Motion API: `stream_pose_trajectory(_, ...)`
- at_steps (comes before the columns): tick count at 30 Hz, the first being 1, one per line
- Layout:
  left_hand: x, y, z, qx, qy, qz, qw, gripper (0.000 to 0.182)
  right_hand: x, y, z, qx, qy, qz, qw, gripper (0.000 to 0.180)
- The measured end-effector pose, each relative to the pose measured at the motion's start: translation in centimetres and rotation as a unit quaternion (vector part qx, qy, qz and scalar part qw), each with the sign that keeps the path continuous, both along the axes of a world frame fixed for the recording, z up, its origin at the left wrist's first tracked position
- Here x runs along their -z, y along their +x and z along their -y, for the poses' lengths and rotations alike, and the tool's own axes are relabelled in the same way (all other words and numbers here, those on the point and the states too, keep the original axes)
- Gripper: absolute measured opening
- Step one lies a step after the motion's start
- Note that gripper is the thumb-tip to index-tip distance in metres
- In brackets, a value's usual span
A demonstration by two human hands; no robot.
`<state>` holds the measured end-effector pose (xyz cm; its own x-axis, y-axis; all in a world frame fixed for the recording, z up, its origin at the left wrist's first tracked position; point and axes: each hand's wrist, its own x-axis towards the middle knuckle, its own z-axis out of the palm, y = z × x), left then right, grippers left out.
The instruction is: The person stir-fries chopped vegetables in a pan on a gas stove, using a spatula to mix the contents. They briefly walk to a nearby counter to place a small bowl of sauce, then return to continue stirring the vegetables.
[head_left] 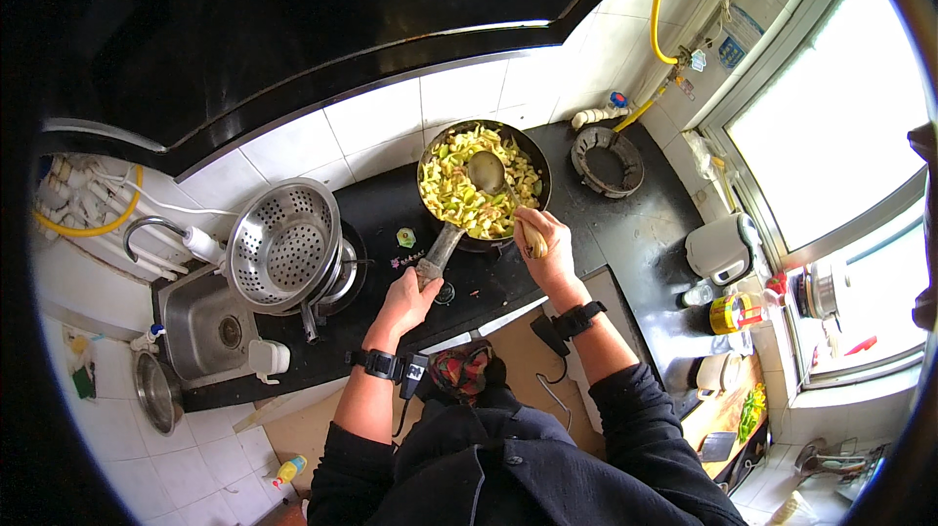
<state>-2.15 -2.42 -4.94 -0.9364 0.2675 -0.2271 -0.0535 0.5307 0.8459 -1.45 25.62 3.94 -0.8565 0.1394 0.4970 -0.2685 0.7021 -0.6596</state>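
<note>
My left hand (pixel 407 301) grips the worn handle (pixel 442 253) of a dark wok (pixel 543 160) on the black cooktop. Chopped yellow-green vegetables (pixel 453 182), mixed with small brownish bits, fill the wok. In my right hand (pixel 548 251) is the wooden handle (pixel 532 239) of a metal ladle. The ladle's round bowl (pixel 486 171) rests among the vegetables near the middle of the wok. The burner under the wok is mostly hidden.
Left of the wok, a perforated steel steamer (pixel 286 233) stands over a second burner, beside the sink (pixel 209 328). A black pan ring (pixel 607 162) lies to the right. Along the window side are a white appliance (pixel 722 249), an oil bottle (pixel 733 312) and a cutting board (pixel 722 423). The range hood (pixel 293 35) hangs overhead.
</note>
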Motion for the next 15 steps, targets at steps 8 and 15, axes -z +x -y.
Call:
stream_pose_trajectory(8,0.2,-0.2,0.0,0.0,0.001,0.019,1.0,0.033,0.6,-0.4,-0.4,-0.003,-0.026,-0.021,0.999,0.017)
stream_pose_trajectory(15,-0.8,0.0,0.0,-0.004,-0.012,0.046,0.999,0.042,0.5,-0.5,-2.6,0.048,-0.27,0.047,0.96,0.016)
